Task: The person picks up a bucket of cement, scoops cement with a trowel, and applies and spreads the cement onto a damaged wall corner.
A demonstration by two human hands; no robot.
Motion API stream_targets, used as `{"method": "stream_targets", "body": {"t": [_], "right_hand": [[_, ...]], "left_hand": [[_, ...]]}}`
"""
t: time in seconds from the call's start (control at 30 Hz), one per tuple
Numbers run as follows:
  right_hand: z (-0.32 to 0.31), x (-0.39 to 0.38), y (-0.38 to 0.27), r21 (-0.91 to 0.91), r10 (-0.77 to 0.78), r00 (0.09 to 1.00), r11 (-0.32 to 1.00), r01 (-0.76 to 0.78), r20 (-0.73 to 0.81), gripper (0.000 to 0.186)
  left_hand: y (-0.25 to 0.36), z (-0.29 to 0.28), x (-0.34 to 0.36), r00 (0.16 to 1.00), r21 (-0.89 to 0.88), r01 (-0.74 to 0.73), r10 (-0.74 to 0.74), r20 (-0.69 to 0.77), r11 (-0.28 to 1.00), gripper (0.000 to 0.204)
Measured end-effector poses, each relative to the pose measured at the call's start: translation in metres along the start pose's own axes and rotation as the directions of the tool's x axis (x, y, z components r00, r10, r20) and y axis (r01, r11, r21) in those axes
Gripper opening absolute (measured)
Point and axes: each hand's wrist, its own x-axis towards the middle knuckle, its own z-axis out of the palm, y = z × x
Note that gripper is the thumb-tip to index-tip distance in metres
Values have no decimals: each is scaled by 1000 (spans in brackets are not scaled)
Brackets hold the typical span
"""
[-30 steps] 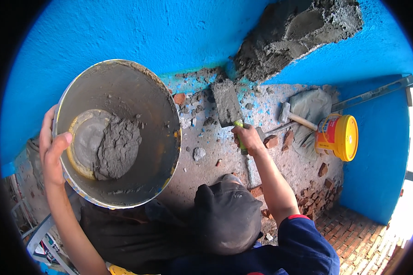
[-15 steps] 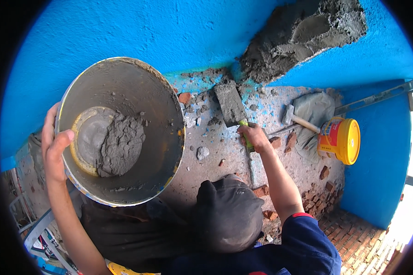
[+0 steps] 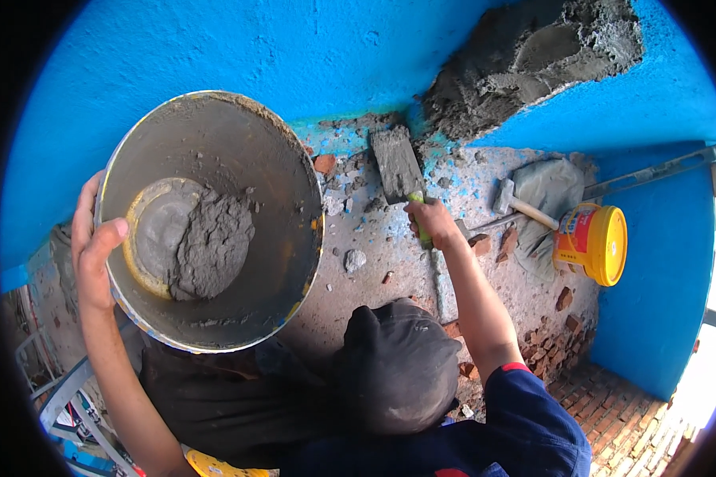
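My left hand (image 3: 95, 242) grips the rim of a large bucket (image 3: 286, 278) tilted so its inside faces me, fingers outside and thumb over the edge. A lump of wet grey mortar (image 3: 215, 246) lies in the bottom. My right hand (image 3: 436, 224) is closed around the green handle of a rectangular trowel (image 3: 398, 163), its blade covered with mortar. The blade is over the rubble-strewn floor, near the foot of the blue wall. Above and right of it, rough wet mortar (image 3: 525, 67) fills a patch of the wall.
A hammer (image 3: 525, 205) lies beside a yellow tub (image 3: 601, 245) and a grey sack (image 3: 553, 187). A long metal bar (image 3: 652, 171) leans toward the right wall. Broken bricks (image 3: 549, 350) and stones lie about. A dark rounded cloth shape (image 3: 398, 374) fills the lower middle.
The trowel and my right hand have shifted slightly up and left, its blade still carrying mortar. The bucket has moved up a little in view, still in my left hand.
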Motion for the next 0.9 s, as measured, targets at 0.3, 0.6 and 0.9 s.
{"method": "stream_targets", "body": {"t": [0.3, 0.6, 0.9], "right_hand": [[29, 20, -15, 58, -59, 998, 997, 60, -24, 24], [26, -23, 18, 71, -165, 985, 983, 169, -58, 20], [40, -73, 53, 19, 87, 990, 996, -90, 109, 24]], "left_hand": [[-5, -6, 4, 998, -46, 5, -2, 59, 999, 72], [-5, -16, 3, 999, -58, 46, -45, 8, 997, 72], [-8, -21, 4, 998, -149, 67, -68, 0, 987, 75]]}}
